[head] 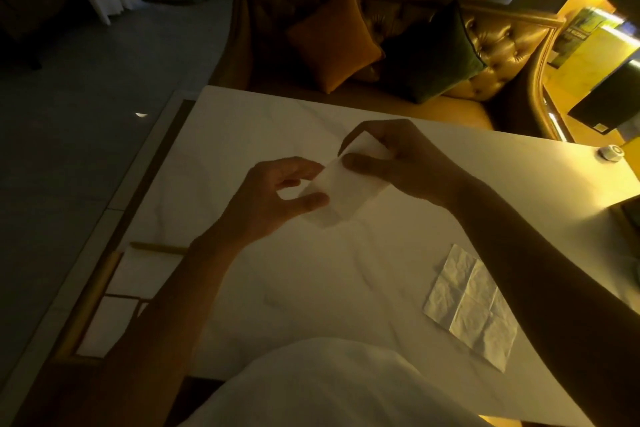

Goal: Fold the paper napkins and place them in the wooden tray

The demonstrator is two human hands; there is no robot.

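Observation:
Both hands hold one white paper napkin [343, 189] above the middle of the white table [242, 128]. My left hand [277, 198] pinches its near-left end between thumb and fingers. My right hand [398, 163] grips the far end, thumb on top, with that end bent upward. An unfolded, creased napkin [474, 305] lies flat on the table at the right, under my right forearm. The wooden tray [100, 284] sits at the table's left edge and holds folded white napkins [145, 270]; my left forearm hides part of it.
A small round white object [610, 152] rests near the table's far right corner. Beyond the far edge stands a tufted gold sofa [498, 55] with an orange cushion [332, 42] and a dark green cushion [436, 55]. Grey floor lies to the left.

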